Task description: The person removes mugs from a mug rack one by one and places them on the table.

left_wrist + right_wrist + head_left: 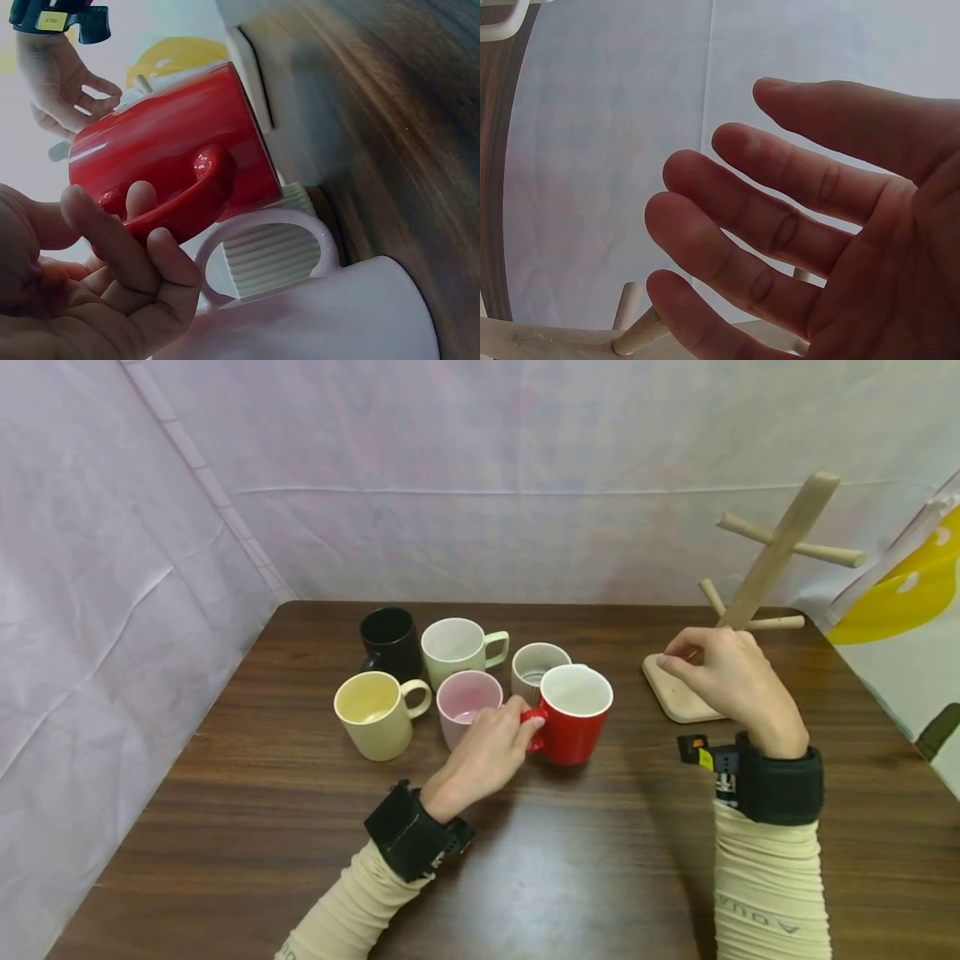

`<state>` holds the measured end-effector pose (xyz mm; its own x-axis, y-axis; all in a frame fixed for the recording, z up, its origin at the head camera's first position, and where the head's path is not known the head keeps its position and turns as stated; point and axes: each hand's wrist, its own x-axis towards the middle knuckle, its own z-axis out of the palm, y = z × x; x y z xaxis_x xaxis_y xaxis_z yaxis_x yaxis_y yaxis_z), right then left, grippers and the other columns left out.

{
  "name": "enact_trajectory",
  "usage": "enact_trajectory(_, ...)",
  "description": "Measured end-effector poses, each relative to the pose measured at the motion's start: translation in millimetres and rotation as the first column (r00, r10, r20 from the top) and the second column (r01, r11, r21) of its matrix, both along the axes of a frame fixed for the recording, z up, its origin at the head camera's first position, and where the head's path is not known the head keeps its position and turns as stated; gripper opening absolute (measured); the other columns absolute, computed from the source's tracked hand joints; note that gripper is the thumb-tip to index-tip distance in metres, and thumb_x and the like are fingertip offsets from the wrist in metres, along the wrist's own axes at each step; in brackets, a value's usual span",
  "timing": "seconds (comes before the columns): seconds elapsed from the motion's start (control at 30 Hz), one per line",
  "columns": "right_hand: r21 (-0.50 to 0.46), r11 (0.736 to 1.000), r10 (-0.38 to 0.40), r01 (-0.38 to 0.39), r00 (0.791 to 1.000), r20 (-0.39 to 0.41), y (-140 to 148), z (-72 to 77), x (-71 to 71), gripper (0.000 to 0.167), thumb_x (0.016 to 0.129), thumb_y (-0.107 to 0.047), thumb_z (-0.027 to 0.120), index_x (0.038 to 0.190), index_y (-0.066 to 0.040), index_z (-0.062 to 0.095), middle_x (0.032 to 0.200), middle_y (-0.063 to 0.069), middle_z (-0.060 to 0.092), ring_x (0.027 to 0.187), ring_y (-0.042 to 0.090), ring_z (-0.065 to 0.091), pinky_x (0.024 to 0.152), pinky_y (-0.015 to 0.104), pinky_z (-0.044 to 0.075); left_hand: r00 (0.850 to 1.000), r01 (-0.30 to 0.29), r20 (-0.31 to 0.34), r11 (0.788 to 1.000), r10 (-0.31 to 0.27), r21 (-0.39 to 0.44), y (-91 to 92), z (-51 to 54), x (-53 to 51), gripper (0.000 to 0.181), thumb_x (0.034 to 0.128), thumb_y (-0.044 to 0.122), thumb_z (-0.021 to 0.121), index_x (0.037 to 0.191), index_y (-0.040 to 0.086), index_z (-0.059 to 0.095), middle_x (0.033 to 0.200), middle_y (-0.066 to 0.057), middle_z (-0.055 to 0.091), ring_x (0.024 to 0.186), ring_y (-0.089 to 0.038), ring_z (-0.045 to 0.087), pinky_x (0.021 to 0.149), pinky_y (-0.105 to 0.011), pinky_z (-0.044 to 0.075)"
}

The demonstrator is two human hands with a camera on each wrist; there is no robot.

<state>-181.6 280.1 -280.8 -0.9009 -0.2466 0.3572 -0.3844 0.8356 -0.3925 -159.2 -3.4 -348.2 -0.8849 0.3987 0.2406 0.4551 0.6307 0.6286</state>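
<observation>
My left hand [487, 747] grips the handle of a red mug [573, 731] with a white inside. In the left wrist view, fingers curl through the red mug's handle [199, 199]. Its mouth faces up, just in front of a ribbed whitish cup [525, 681]. Close by the left hand stands a pink mug [450, 722], partly hidden behind it. My right hand [731, 677] holds nothing and hovers in front of a wooden mug tree [772, 564]. The right wrist view shows its fingers [780, 225] loosely bent and spread, with the mug tree's pegs [641, 334] beyond them.
A yellow mug [367, 718], a black mug [390, 639] and a pale green mug [452, 647] stand grouped at the left on the brown table [562, 877]. The tree's base [678, 693] sits at the table's right side. Pale cloth [487, 543] hangs behind.
</observation>
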Motion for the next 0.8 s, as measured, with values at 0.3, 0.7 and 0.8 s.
enact_trajectory(0.3, -0.007, 1.000, -0.003, 0.003, 1.000, -0.006, 0, -0.5, 0.4, 0.015, 0.094, -0.012, 0.072, 0.094, 0.003, 0.074, 0.082, 0.014, 0.071, 0.071, 0.026, 0.062, 0.062, 0.039, 0.045, 0.999, 0.031, 0.011, 0.999, -0.030, -0.043, 0.3, -7.2, -2.1, 0.014, 0.1045, 0.013, 0.057, 0.093, 0.005, 0.058, 0.076, 0.000, 0.059, 0.071, -0.014, 0.056, 0.061, -0.027, 0.042)
enact_trajectory(0.7, -0.014, 1.000, -0.004, 0.004, 1.000, -0.002, -1, 0.3, 1.0, 0.015, 0.094, -0.011, 0.072, 0.094, 0.004, 0.074, 0.082, 0.014, 0.071, 0.070, 0.025, 0.060, 0.061, 0.038, 0.044, 0.997, 0.074, 0.005, 0.993, -0.074, -0.095, -2.2, -12.2, -5.4, 0.013, 0.1051, 0.011, 0.054, 0.095, 0.003, 0.058, 0.076, 0.001, 0.057, 0.070, -0.015, 0.056, 0.063, -0.028, 0.044)
enact_trajectory(0.8, -0.015, 1.000, -0.003, 0.003, 1.000, -0.001, -1, 0.2, 1.2, 0.015, 0.094, -0.011, 0.072, 0.095, 0.004, 0.074, 0.083, 0.015, 0.071, 0.071, 0.026, 0.061, 0.062, 0.038, 0.045, 0.995, 0.099, 0.021, 0.990, -0.098, -0.100, -4.6, -12.4, -6.7, 0.011, 0.1046, 0.009, 0.055, 0.097, 0.001, 0.057, 0.075, 0.000, 0.057, 0.069, -0.014, 0.057, 0.064, -0.027, 0.045)
